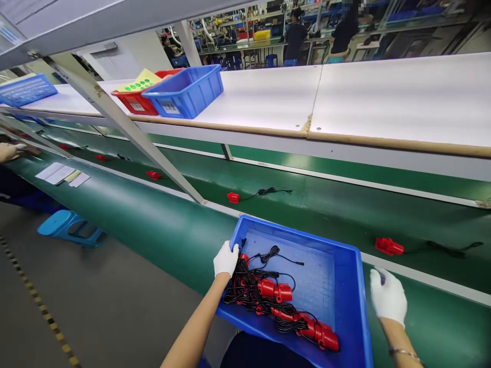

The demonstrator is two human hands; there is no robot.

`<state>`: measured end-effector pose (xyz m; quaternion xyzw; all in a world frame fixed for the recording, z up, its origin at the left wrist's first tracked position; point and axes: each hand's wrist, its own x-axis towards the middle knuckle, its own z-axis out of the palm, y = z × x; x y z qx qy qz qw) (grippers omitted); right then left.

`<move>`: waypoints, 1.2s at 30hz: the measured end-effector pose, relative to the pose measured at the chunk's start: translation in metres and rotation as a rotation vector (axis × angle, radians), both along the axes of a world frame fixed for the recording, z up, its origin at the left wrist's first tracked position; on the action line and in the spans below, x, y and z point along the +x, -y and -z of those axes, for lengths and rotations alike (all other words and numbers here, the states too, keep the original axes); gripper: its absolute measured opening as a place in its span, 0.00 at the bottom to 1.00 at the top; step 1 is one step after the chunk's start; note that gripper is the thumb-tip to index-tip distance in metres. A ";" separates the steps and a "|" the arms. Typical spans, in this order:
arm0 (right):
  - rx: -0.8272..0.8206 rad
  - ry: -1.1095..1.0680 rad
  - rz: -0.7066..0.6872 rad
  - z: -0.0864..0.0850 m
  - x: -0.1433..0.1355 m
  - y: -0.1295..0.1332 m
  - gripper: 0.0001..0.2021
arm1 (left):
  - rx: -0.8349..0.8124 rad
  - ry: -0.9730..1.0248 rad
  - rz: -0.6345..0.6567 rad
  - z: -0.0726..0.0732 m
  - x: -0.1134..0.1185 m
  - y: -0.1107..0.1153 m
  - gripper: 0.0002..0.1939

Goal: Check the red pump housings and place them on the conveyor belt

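Observation:
A blue bin [347, 276] rests at the front edge of the green bench, holding several red parts [282, 292] with tangled black cables [249, 286] along its near and left sides. My left hand [225, 259], in a white glove, grips the bin's left rim. Just right of the bin, my gloved right hand [388, 296] is above the green surface, its fingers curled; whether it holds anything is hidden. Beyond it on the belt lies a red part [389, 246] with a black cable. Another red part [233, 197] with its cable lies past the bin's far left corner.
A white shelf [268, 97] spans above the belt, carrying a blue bin [187, 92] and a red bin [136, 102]. A slanted metal post [126, 128] stands at left. Papers [61, 174] lie on the bench near another person's gloved hand [11, 152]. A blue stool [63, 225] is below.

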<state>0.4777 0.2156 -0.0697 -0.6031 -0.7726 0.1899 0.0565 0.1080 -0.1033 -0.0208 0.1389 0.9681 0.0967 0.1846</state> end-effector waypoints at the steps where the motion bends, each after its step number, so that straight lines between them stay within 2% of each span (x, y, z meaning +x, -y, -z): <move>1: 0.033 0.000 -0.046 -0.009 -0.005 0.017 0.26 | 0.011 0.005 0.003 0.000 0.000 0.001 0.18; 5: 0.111 0.047 -0.220 -0.034 -0.028 0.078 0.24 | 0.053 0.025 0.012 0.000 -0.001 0.004 0.18; 8: 0.058 0.093 -0.357 -0.041 -0.046 0.111 0.24 | 0.082 0.035 0.021 0.000 -0.001 0.006 0.17; 10: -0.057 0.130 -0.478 -0.038 -0.064 0.135 0.22 | 0.096 0.037 0.023 -0.001 -0.001 0.008 0.17; 13: -0.262 0.227 -0.608 -0.025 -0.097 0.175 0.22 | 0.114 0.040 0.025 -0.001 -0.001 0.010 0.17; 16: -0.385 0.350 -0.650 -0.013 -0.128 0.209 0.20 | 0.137 0.045 0.026 0.000 -0.001 0.011 0.18; 18: -0.420 0.405 -0.651 -0.011 -0.140 0.221 0.18 | 0.157 0.049 0.027 0.001 -0.002 0.012 0.18; 20: -0.443 0.426 -0.640 -0.013 -0.146 0.223 0.17 | 0.186 0.044 0.025 0.002 -0.003 0.013 0.18; 22: -0.454 0.418 -0.616 -0.017 -0.144 0.214 0.16 | 0.234 0.011 0.021 0.000 -0.003 0.013 0.19; 26: -0.453 0.350 -0.521 -0.035 -0.120 0.169 0.18 | 0.394 -0.102 0.066 -0.005 0.013 0.013 0.24; 29: -0.488 0.226 -0.459 -0.057 -0.093 0.133 0.21 | 0.538 -0.068 0.212 -0.008 0.049 0.006 0.24; 32: -0.569 0.037 -0.440 -0.086 -0.074 0.117 0.27 | 0.648 0.065 0.397 -0.014 0.097 -0.010 0.25; 34: -0.631 -0.094 -0.446 -0.110 -0.071 0.119 0.29 | 0.760 0.254 0.525 -0.024 0.126 -0.023 0.34; 36: -0.678 -0.202 -0.464 -0.136 -0.075 0.127 0.30 | 0.921 0.521 0.575 -0.040 0.145 -0.036 0.45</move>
